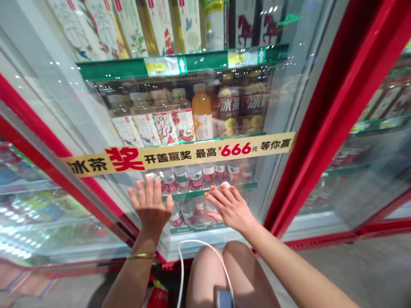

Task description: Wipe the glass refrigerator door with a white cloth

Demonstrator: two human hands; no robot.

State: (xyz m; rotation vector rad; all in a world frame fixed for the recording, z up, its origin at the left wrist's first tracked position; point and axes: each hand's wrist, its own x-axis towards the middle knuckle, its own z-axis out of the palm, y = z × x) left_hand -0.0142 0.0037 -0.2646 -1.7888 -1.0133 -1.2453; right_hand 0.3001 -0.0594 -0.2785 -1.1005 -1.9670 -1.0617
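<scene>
My left hand (149,205) lies spread against the glass door (244,214) of a drinks fridge, below a yellow printed strip (180,156). It holds nothing, and a gold bangle (141,256) circles its wrist. To its right, my right hand (233,209), with orange nails, presses on the same glass. A white cloth (226,185), perhaps a tissue, peeks out past its fingertips; most of it is hidden under the hand. Behind the door, small water bottles (195,176) with red labels stand on a lower shelf.
Higher shelves hold tea bottles (183,117), an orange drink bottle (203,111) and tall cartons (160,28). Red door frames (308,111) flank the door. A white cable (181,265) loops over my knees to a blurred device (224,298). A red packet (158,297) lies below.
</scene>
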